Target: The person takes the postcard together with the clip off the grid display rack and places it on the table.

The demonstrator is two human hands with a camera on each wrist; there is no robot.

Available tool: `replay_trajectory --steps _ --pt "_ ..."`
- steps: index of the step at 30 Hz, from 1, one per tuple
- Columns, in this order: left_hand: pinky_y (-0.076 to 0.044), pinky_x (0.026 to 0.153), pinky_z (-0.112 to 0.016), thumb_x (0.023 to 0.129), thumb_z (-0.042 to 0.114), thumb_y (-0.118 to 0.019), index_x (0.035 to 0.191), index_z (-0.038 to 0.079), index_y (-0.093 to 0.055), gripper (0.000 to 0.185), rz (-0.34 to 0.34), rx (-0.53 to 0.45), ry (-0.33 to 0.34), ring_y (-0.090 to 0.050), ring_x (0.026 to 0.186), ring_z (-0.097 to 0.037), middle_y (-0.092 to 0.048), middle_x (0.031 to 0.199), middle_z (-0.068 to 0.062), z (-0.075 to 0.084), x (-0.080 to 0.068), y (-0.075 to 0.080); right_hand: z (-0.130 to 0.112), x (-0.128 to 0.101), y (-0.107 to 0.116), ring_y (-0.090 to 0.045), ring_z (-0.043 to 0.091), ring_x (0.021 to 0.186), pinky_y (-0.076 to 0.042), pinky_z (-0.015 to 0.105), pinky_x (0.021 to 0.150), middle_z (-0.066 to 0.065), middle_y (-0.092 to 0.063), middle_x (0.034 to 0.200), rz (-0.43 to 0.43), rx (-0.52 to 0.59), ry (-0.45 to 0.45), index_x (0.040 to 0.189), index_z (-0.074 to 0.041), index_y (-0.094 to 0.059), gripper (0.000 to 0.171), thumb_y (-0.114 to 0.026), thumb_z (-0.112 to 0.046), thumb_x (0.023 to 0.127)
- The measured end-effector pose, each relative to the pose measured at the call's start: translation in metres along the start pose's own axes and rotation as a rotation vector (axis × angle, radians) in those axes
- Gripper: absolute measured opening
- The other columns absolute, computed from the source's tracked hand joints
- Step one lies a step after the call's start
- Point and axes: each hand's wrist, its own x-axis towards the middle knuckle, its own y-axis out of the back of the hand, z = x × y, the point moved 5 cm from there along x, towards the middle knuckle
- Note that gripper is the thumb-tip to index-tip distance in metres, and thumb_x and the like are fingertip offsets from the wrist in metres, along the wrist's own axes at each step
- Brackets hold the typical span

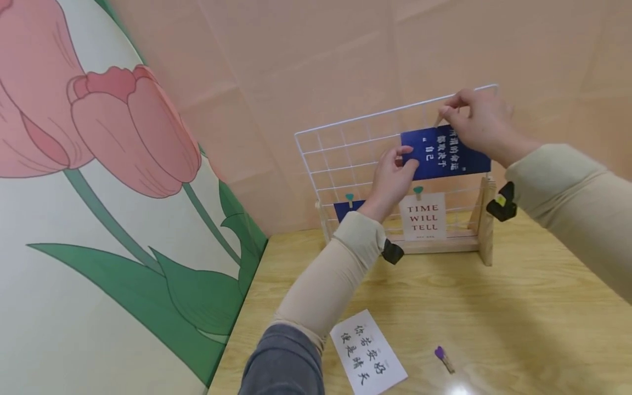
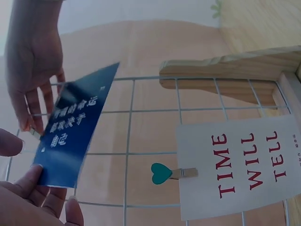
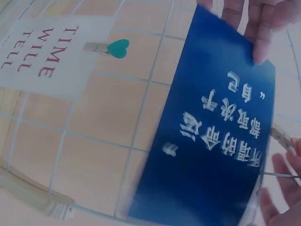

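Card (image 1: 429, 164), blue with white writing, stands before the upper part of the wire rack (image 2: 128, 154) — the left hand (image 1: 392, 178) pinches its left end, while the right hand (image 1: 486, 118) pinches a wooden clip (image 3: 281, 136) at its top edge. Below hangs a white card (image 1: 424, 219); a paper (image 1: 367, 351) and a purple clip (image 1: 443, 359) lie on the table (image 1: 543, 296).
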Motion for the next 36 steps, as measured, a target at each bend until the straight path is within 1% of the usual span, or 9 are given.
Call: replay_trajectory --steps 3,6,11,14,17,18,20,29,36 --pt "-0.050 0.074 -0.019 0.101 0.010 -0.064 0.128 0.010 -0.065 0.027 0.006 -0.064 -0.014 -0.055 0.095 -0.005 -0.056 0.117 0.006 0.003 -0.001 0.001 -0.001 -0.001 0.004 -0.049 0.030 0.068 -0.044 0.054 0.086 0.023 -0.059 0.099 -0.007 0.020 -0.020 0.139 0.001 -0.051 0.052 -0.039 -0.041 0.110" --pt "-0.050 0.069 -0.020 0.102 0.008 -0.062 0.127 0.009 -0.066 0.025 0.023 -0.126 -0.019 -0.054 0.090 -0.006 -0.055 0.113 0.006 0.005 -0.003 0.005 -0.001 -0.003 0.008 -0.051 0.030 0.070 -0.043 0.044 0.063 0.024 -0.056 0.104 -0.003 0.021 -0.033 0.142 0.004 -0.047 0.056 -0.037 -0.041 0.110" --pt "-0.049 0.066 -0.020 0.102 0.007 -0.060 0.122 0.008 -0.067 0.021 0.073 -0.171 -0.019 -0.053 0.087 -0.006 -0.057 0.109 0.006 -0.001 -0.012 0.015 0.003 -0.013 0.012 -0.054 0.048 0.103 -0.046 0.060 0.081 0.035 -0.049 0.138 -0.013 -0.034 -0.036 0.143 0.006 -0.047 0.059 -0.035 -0.041 0.110" --pt "-0.048 0.063 -0.020 0.101 0.004 -0.060 0.118 0.007 -0.068 0.020 0.102 -0.186 -0.015 -0.053 0.084 -0.006 -0.059 0.105 0.004 -0.010 -0.019 0.022 0.008 -0.018 0.013 -0.060 0.045 0.089 -0.051 0.055 0.071 0.036 -0.047 0.144 -0.018 -0.064 -0.009 0.138 0.007 -0.050 0.057 -0.035 -0.040 0.110" --pt "-0.046 0.061 -0.022 0.100 0.002 -0.059 0.117 0.005 -0.068 0.019 0.123 -0.189 0.005 -0.052 0.081 -0.007 -0.059 0.103 0.002 -0.019 -0.028 0.030 0.015 -0.022 0.013 -0.052 0.032 0.058 -0.042 0.041 0.052 0.034 -0.051 0.139 -0.013 -0.065 0.017 0.132 0.005 -0.053 0.053 -0.037 -0.039 0.110" --pt "-0.047 0.061 -0.022 0.100 0.001 -0.058 0.116 0.004 -0.068 0.019 0.126 -0.192 0.008 -0.052 0.080 -0.007 -0.059 0.101 0.002 -0.023 -0.031 0.033 0.017 -0.024 0.012 -0.048 0.029 0.052 -0.039 0.038 0.048 0.032 -0.058 0.127 -0.011 -0.068 0.027 0.131 0.005 -0.054 0.052 -0.038 -0.040 0.110" --pt "-0.046 0.061 -0.022 0.099 0.000 -0.058 0.115 0.003 -0.069 0.020 0.135 -0.187 0.014 -0.053 0.077 -0.007 -0.059 0.096 0.002 -0.032 -0.038 0.039 0.019 -0.029 0.008 -0.043 0.026 0.047 -0.037 0.036 0.046 0.034 -0.059 0.128 -0.017 -0.064 0.049 0.129 0.005 -0.056 0.050 -0.040 -0.039 0.110" --pt "-0.045 0.063 -0.021 0.097 -0.003 -0.057 0.115 -0.002 -0.067 0.020 0.084 -0.178 0.044 -0.051 0.075 -0.009 -0.057 0.094 -0.002 -0.070 -0.073 0.059 0.018 -0.068 -0.032 -0.046 0.024 0.049 -0.039 0.036 0.047 0.037 -0.060 0.126 -0.108 -0.112 0.169 0.116 0.004 -0.064 0.036 -0.050 -0.029 0.109" --pt "-0.051 0.068 -0.022 0.098 -0.003 -0.057 0.111 -0.002 -0.067 0.016 0.038 -0.158 0.095 -0.055 0.080 -0.010 -0.059 0.102 -0.005 -0.093 -0.095 0.065 0.022 -0.099 -0.064 -0.067 0.032 0.077 -0.051 0.044 0.062 0.030 -0.069 0.114 -0.180 -0.115 0.228 0.111 0.003 -0.066 0.028 -0.056 -0.022 0.107"
